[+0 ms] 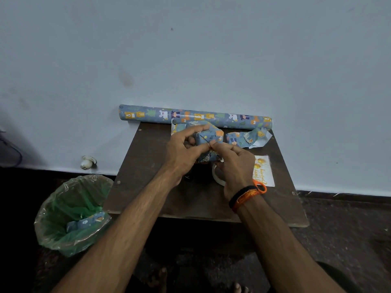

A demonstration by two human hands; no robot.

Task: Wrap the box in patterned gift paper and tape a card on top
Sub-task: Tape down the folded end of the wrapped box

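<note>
Two bare feet (pixel 163 275) are showing at the bottom edge on the dark floor. A bin (pixel 72 214) lined with a green bag is standing left of the desk (pixel 148 187), with a paper scrap (pixel 86 223) lying inside. Right hand (pixel 234 166), wearing wristbands (pixel 246 196), is hovering over a tape roll (pixel 216 176), its fingers (pixel 215 144) pinching together at the box seam. Left hand (pixel 182 151) is gripping the box (pixel 208 142), fingers curled over its top and thumb meeting the right fingertips. The box, wrapped in patterned paper, is sitting mid-desk. A card (pixel 263 171) is lying flat just right of the right hand. A crumpled offcut (pixel 247 138) is lying behind it. The paper roll (pixel 194 117) is lying along the wall (pixel 190 49).
</note>
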